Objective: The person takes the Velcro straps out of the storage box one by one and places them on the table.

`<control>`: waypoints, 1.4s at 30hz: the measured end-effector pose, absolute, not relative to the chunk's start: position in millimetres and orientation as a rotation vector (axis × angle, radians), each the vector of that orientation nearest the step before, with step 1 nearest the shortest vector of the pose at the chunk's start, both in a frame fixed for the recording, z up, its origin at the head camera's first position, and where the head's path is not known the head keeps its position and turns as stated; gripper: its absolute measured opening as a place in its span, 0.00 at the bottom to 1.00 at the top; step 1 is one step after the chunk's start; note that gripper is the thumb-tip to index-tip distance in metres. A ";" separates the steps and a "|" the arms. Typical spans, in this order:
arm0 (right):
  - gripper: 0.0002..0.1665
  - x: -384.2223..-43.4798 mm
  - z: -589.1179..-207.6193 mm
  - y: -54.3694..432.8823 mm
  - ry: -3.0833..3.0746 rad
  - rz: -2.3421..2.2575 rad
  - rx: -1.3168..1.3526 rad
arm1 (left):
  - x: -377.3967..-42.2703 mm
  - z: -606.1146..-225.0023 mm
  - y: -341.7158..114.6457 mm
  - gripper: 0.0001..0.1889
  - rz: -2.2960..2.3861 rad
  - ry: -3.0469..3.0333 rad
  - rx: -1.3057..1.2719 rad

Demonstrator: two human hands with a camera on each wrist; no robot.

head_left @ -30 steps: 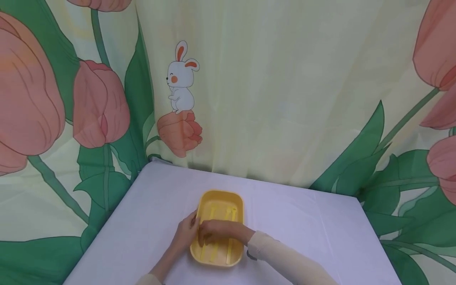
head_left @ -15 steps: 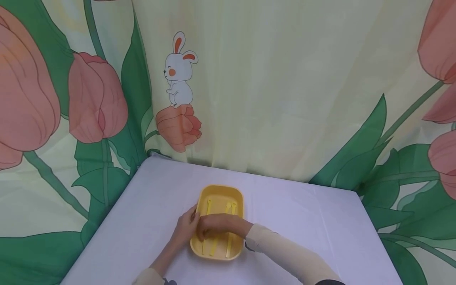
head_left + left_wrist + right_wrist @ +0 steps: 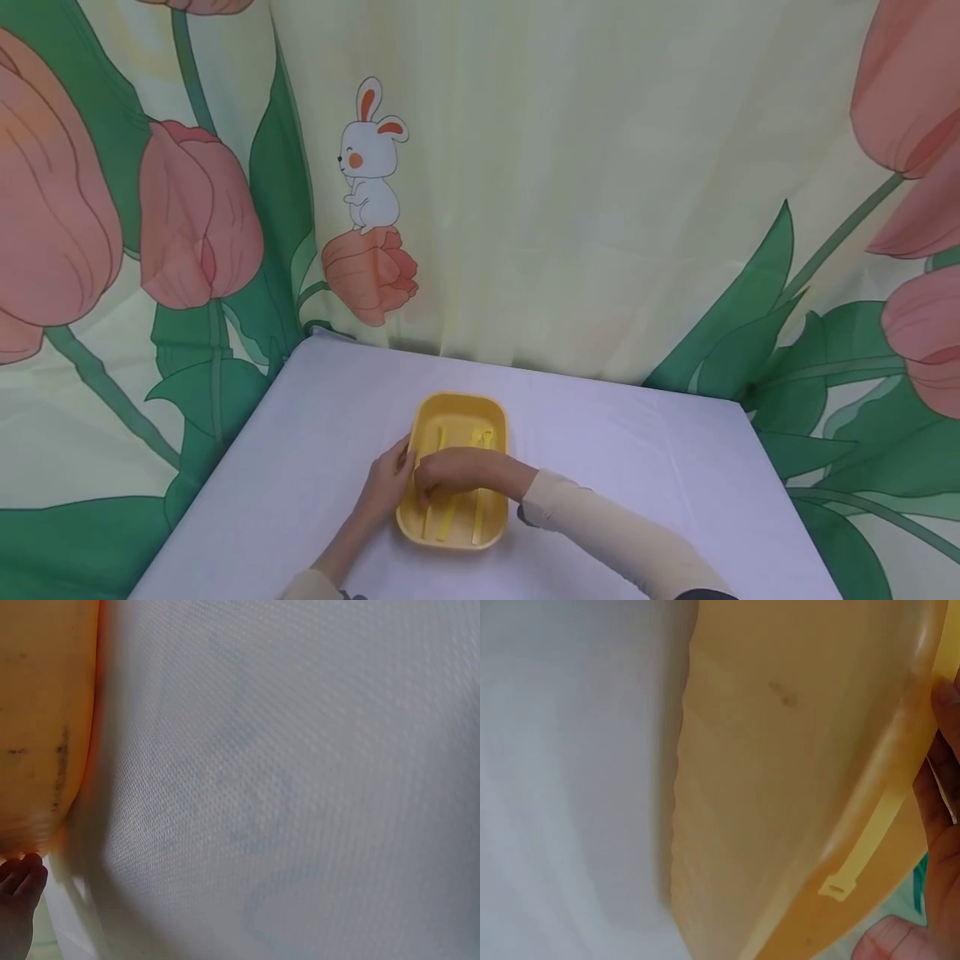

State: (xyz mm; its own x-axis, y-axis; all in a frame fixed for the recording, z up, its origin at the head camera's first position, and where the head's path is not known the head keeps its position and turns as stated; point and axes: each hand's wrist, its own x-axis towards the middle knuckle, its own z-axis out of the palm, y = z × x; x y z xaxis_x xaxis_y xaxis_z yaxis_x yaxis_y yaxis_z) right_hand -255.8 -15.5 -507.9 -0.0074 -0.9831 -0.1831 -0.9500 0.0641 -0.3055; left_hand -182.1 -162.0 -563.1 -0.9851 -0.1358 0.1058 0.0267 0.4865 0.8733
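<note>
A shallow yellow tray (image 3: 461,404) with rounded corners stands on the white-covered table. My left hand (image 3: 386,482) holds its left rim; the left wrist view catches fingers (image 3: 28,881) against the tray's outer side. My right hand (image 3: 456,468) reaches across the tray from the right, palm down, fingers bent toward the left wall. They pinch the leftmost yellow cable tie (image 3: 870,836), a flat strap with a slotted head; its middle is hidden under the hand. Two more flat yellow straps lie lengthwise in the tray, the middle strap (image 3: 447,523) and the right strap (image 3: 478,517).
White cloth covers the table (image 3: 600,475) around the tray. A curtain (image 3: 562,208) printed with tulips and a rabbit hangs behind the table and along its sides.
The leftmost cable tie has shifted left and straightened along the left wall, with my right hand over it. My left hand stays at the rim. The head view has tilted slightly.
</note>
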 end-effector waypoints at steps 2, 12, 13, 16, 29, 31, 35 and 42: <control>0.04 -255.7 -503.6 -11.1 2.043 -0.118 -1.916 | -181.2 -563.9 -161.5 0.21 -1.501 -2.566 0.083; 0.04 -260.2 -478.2 6.2 2.103 -0.146 -1.883 | -180.4 -566.0 -159.3 0.21 -1.508 -2.576 0.108; 0.05 -260.6 -475.7 7.0 2.108 -0.161 -1.874 | -180.7 -566.5 -159.3 0.21 -1.511 -2.572 0.109; 0.05 -263.3 -470.5 10.1 2.108 -0.202 -1.904 | -181.4 -567.7 -159.2 0.22 -1.512 -2.571 0.110; 0.09 -281.8 -446.8 41.9 2.215 -0.552 -1.845 | -183.3 -566.3 -158.1 0.23 -1.524 -2.592 0.154; 0.09 -284.4 -446.6 48.3 2.235 -0.635 -1.781 | -183.3 -565.4 -157.5 0.23 -1.529 -2.598 0.170; 0.09 -287.8 -446.4 61.0 2.301 -0.818 -1.616 | -182.2 -563.3 -156.5 0.23 -1.512 -2.597 0.163; 0.08 -294.0 -450.1 83.4 2.382 -1.089 -1.363 | -183.5 -563.8 -157.6 0.23 -1.526 -2.612 0.173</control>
